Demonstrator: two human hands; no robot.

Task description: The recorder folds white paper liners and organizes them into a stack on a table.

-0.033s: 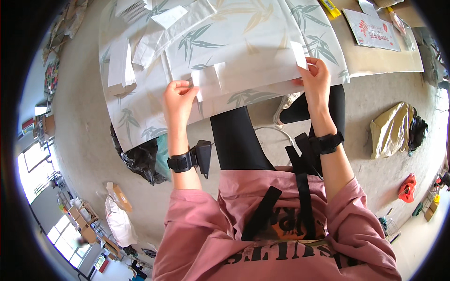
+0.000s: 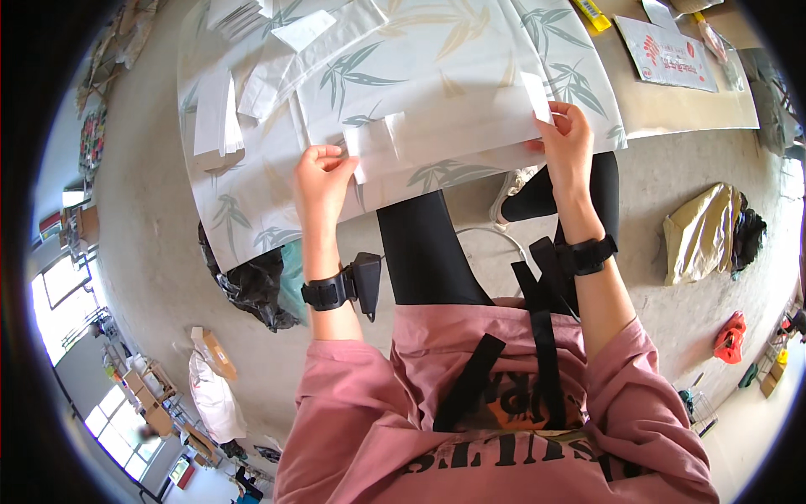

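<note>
A long, thin, whitish see-through sheet (image 2: 457, 126) is stretched between my two hands, just above the near part of the table. My left hand (image 2: 323, 181) is closed in a pinch on its left end, where a whiter band shows. At the right end, my right hand (image 2: 569, 151) pinches it beside a bright white strip (image 2: 536, 97). Whether that strip is part of the sheet I cannot tell. Beneath it lies a white table cover (image 2: 453, 42) printed with green and tan leaves. Both wrists wear black straps with devices.
Left on the table are a stack of folded white paper (image 2: 217, 122), a white sleeve (image 2: 281, 76) and more papers. A printed packet (image 2: 665, 55) and a yellow tube (image 2: 593, 13) lie at the far right. Bags (image 2: 703, 231) and a red bundle (image 2: 730, 338) are on the floor.
</note>
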